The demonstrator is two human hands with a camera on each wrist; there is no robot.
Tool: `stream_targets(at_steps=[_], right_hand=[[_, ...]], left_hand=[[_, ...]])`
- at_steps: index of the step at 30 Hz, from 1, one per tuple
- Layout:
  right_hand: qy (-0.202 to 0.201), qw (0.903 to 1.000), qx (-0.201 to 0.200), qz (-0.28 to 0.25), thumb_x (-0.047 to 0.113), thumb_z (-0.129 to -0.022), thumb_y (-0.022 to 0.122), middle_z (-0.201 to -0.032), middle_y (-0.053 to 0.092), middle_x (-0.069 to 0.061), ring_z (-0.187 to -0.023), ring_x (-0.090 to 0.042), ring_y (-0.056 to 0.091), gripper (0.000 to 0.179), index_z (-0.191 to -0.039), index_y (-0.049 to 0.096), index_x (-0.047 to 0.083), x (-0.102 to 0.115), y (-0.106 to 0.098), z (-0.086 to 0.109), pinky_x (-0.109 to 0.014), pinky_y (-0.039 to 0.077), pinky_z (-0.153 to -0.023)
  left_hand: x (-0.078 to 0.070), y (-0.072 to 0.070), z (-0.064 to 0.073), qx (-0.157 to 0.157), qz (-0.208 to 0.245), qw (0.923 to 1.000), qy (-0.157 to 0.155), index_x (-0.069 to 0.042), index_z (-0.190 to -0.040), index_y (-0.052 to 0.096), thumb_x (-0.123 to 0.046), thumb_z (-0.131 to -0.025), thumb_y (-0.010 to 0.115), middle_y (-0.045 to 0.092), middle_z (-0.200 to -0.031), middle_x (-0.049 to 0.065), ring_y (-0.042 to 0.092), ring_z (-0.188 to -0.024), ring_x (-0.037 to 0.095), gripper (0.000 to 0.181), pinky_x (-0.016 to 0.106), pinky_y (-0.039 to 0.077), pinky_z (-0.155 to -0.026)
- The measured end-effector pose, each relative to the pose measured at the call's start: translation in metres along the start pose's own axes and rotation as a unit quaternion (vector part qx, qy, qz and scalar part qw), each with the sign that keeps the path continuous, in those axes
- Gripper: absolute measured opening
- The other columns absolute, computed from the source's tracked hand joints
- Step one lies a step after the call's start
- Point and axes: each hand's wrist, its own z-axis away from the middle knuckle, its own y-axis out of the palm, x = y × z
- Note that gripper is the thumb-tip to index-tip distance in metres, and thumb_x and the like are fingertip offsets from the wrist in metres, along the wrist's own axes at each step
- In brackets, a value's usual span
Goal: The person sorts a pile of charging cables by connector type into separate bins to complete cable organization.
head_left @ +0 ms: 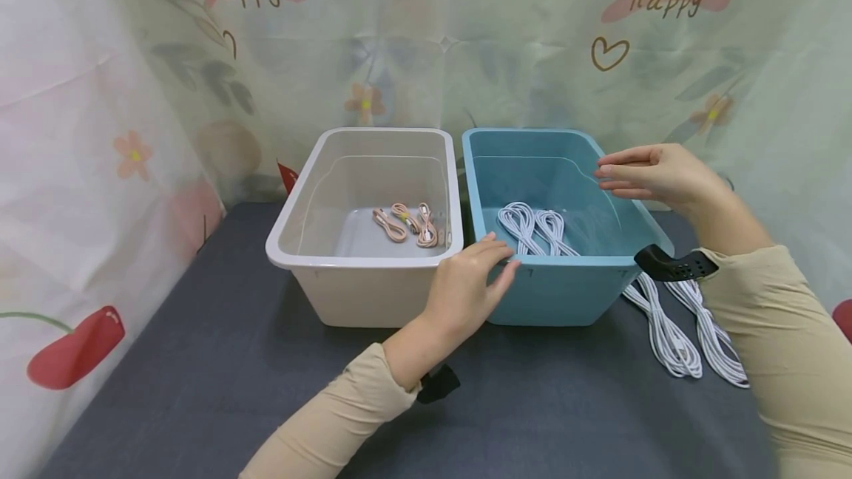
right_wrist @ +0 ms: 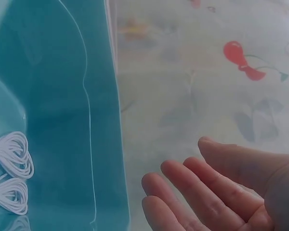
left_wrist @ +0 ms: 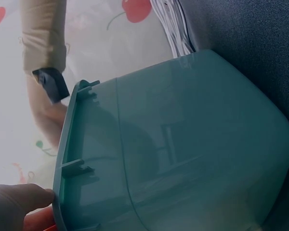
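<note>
My left hand (head_left: pixel 469 279) pinches the front rim of the blue bin (head_left: pixel 566 294) near its left corner, with the thumb (left_wrist: pixel 36 197) against the rim in the left wrist view. Beside the bin's right rim, my right hand (head_left: pixel 665 172) is raised with nothing in it, its fingers (right_wrist: pixel 202 197) loosely extended. Coiled white cables (head_left: pixel 532 228) lie on the floor of the blue bin. Just left of it stands a beige bin (head_left: pixel 373 290), holding several small coiled pink cables (head_left: pixel 426 228).
Two more bundles of white cable (head_left: pixel 672 338) lie on the dark tabletop (head_left: pixel 220 383), right of the blue bin and partly behind my right forearm. A printed curtain (head_left: pixel 433 72) hangs close behind the bins and along the left side.
</note>
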Motion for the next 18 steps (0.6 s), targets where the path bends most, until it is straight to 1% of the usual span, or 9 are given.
stream_targets(at_steps=[2,3,4,7,11,18], right_hand=[[-0.003,1.0000,-0.003,-0.009,0.030,-0.090,0.060,-0.091,0.065,0.026,-0.088,0.007,0.065,0.016,-0.106,0.059,0.028,-0.004,-0.001,0.006,-0.015,0.053,-0.079],[-0.005,0.9999,-0.004,-0.010,0.030,-0.090,0.060,-0.091,0.065,0.026,-0.088,0.007,0.065,0.011,-0.101,0.059,0.032,-0.007,-0.002,0.009,-0.014,0.054,-0.079],[-0.008,0.9999,-0.005,-0.012,0.028,-0.091,0.059,-0.091,0.066,0.025,-0.088,0.007,0.065,0.010,-0.098,0.059,0.034,-0.009,-0.002,0.012,-0.015,0.054,-0.079],[-0.021,0.9996,-0.012,-0.013,0.023,-0.092,0.058,-0.092,0.066,0.024,-0.088,0.006,0.066,0.014,-0.096,0.060,0.037,-0.017,-0.003,0.021,-0.015,0.054,-0.078],[-0.034,0.9991,-0.021,-0.016,0.019,-0.093,0.056,-0.094,0.068,0.023,-0.088,0.005,0.066,0.020,-0.097,0.061,0.038,-0.030,-0.005,0.033,-0.016,0.054,-0.077],[-0.038,0.9980,-0.045,-0.022,0.015,-0.093,0.055,-0.094,0.070,0.021,-0.088,0.003,0.067,0.025,-0.098,0.063,0.038,-0.048,-0.006,0.052,-0.015,0.054,-0.076]], left_hand=[[0.000,0.000,0.000,0.000,0.002,1.0000,0.000,-0.008,-0.099,0.073,-0.018,-0.085,0.067,0.073,-0.102,0.004,0.064,-0.110,0.018,0.018,0.028,0.054,-0.088],[0.000,0.000,0.000,0.000,0.002,1.0000,0.000,-0.008,-0.099,0.073,-0.018,-0.085,0.067,0.073,-0.101,0.004,0.064,-0.110,0.018,0.018,0.028,0.054,-0.088],[0.000,-0.001,0.000,0.000,0.003,1.0000,0.000,-0.007,-0.099,0.073,-0.018,-0.085,0.067,0.073,-0.101,0.005,0.065,-0.110,0.018,0.018,0.028,0.054,-0.088],[0.000,-0.001,0.000,-0.001,0.005,1.0000,0.001,-0.007,-0.098,0.073,-0.018,-0.085,0.067,0.073,-0.101,0.005,0.065,-0.109,0.018,0.018,0.028,0.054,-0.088],[0.000,0.000,0.000,-0.003,0.004,1.0000,0.002,-0.008,-0.098,0.073,-0.018,-0.085,0.067,0.073,-0.100,0.005,0.065,-0.109,0.018,0.018,0.028,0.054,-0.088],[0.000,-0.001,0.000,-0.001,0.005,1.0000,0.000,-0.008,-0.099,0.073,-0.018,-0.085,0.067,0.073,-0.100,0.005,0.064,-0.110,0.018,0.018,0.028,0.054,-0.089]])
